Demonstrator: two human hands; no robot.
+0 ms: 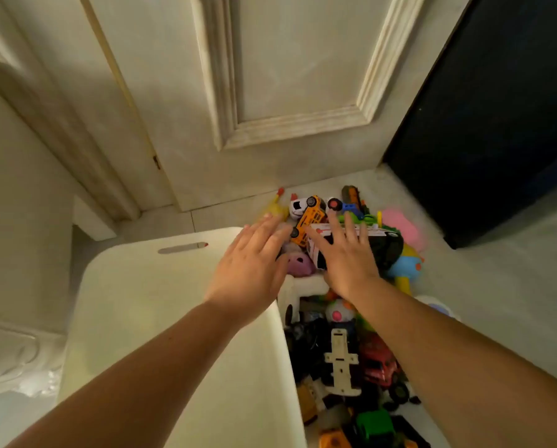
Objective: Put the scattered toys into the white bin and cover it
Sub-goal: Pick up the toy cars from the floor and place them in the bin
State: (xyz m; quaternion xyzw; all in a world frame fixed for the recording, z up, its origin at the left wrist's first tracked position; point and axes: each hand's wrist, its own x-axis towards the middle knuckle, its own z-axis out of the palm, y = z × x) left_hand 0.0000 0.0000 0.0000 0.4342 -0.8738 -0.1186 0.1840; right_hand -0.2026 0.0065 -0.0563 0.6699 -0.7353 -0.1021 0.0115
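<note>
Both hands are out over the toy heap, fingers straight and spread, nothing gripped! Left hand (251, 270) crosses the far corner of the flat white lid (141, 302), its fingertips just beside the yellow toy school bus (311, 219); whether they touch it, I cannot tell. Right hand (348, 257) lies palm-down on a white-and-black toy vehicle (383, 244), released, thumb out wide. Between the wrists peeks a pink plush toy (298, 263), just past the rim of the white plastic bin (306, 284). That bin sits nearest the person, its left part under the lid, its right part uncovered and crammed: a red toy truck (380, 363), a cream toy-car chassis (340, 360), a green toy vehicle (375, 426). Beyond the hands, on the tiled floor (497, 318), a yellow rubber chicken (275, 206), a white toy car (298, 205) and a light-blue and yellow plastic toy (406, 265) crowd between the bin and the panelled cream door (286, 76). To the right a dark cabinet (497, 108) hems the heap in.
</note>
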